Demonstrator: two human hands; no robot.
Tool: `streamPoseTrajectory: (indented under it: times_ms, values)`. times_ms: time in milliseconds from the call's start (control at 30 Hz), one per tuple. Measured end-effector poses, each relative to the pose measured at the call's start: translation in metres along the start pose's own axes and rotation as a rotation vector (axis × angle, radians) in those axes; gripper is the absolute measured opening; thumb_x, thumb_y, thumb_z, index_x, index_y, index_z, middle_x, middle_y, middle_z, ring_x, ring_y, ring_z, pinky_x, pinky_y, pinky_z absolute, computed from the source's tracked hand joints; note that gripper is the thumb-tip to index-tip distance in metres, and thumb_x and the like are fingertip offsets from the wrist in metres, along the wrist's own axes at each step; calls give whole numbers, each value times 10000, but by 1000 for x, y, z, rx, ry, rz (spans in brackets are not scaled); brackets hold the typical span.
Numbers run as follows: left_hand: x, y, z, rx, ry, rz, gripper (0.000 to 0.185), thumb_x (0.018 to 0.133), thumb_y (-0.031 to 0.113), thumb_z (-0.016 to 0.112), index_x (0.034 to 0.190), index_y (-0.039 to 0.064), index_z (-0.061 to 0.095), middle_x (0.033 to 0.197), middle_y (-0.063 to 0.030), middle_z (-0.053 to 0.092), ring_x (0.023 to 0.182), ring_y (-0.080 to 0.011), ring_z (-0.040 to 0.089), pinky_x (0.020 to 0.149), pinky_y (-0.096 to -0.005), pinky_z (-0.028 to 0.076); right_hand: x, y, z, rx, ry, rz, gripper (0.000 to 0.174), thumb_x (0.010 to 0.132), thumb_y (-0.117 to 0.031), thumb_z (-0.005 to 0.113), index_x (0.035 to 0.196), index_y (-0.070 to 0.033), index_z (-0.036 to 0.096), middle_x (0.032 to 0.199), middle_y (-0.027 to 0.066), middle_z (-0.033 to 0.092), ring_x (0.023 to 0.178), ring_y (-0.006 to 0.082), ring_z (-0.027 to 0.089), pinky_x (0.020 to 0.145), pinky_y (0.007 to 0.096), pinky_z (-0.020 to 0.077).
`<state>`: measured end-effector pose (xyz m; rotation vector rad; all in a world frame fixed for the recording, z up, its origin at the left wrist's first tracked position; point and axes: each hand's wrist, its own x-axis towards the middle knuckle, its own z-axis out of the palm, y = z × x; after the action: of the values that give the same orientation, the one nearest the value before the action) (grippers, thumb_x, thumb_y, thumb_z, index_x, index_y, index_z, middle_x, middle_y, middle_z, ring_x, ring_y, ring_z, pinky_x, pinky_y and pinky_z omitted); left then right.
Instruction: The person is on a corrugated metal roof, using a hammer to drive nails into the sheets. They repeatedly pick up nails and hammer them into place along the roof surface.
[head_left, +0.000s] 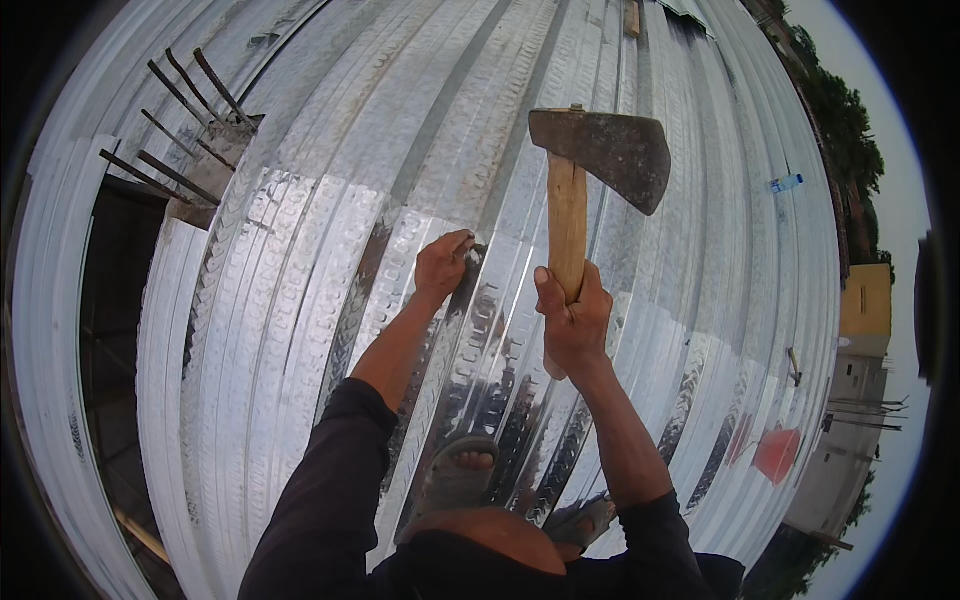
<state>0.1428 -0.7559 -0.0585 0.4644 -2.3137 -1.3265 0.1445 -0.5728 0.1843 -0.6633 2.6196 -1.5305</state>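
Observation:
My right hand (577, 319) grips the wooden handle of a hatchet (600, 150), raised in front of me with its dark steel head at the top and the broad blade pointing right. Lower and to the left, my left hand (442, 264) is at a rib of the corrugated metal sheets (330, 217), its fingertips drawn together. Whether a small thing such as a nail sits between those fingers cannot be made out. Just beyond the fingertips, a shiny sheet's end meets a duller sheet. My sandalled feet (465, 465) are on the shiny sheets below.
Rebar rods (176, 90) stick up from a concrete column (225, 142) at the left. Beside it gapes a dark opening (120, 315) between sheets. On the right lie a plastic bottle (786, 184), a small hammer-like tool (793, 366) and a red container (778, 454), near the roof's edge.

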Motion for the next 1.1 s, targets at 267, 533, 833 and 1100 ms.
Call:
streamPoseTrajectory:
  times_ms: [267, 533, 833, 1100]
  values:
    - [4, 8, 1, -21, -16, -4, 223, 967, 198, 695, 1146, 76, 743, 1080, -158, 756, 990, -362, 727, 845, -418, 567, -35, 83, 39, -414, -182, 83, 335, 995, -232, 644, 1050, 79, 530, 710, 249, 666, 600, 439, 679, 566, 513, 541]
    - [2, 1, -5, -16, -29, -30, 242, 968, 228, 696, 1131, 57, 754, 1070, -166, 761, 987, -358, 734, 862, -406, 566, -1, 11, 21, -171, -134, 136, 341, 1002, -250, 661, 1031, 64, 532, 684, 207, 663, 599, 356, 689, 575, 469, 537]
    - [6, 5, -1, -68, -71, -46, 216, 945, 201, 718, 1107, 63, 756, 1001, -173, 753, 928, -354, 732, 810, -400, 555, -8, 74, 25, -564, -396, 165, 391, 1005, -297, 613, 1046, 79, 514, 743, 304, 668, 707, 510, 688, 653, 569, 552]
    - [4, -1, -12, -69, -73, -97, 205, 957, 204, 700, 1098, 65, 755, 976, -163, 758, 912, -352, 732, 802, -400, 553, 12, 8, 9, -290, -253, 157, 396, 1010, -294, 644, 1027, 89, 545, 734, 281, 667, 713, 447, 706, 651, 506, 551]
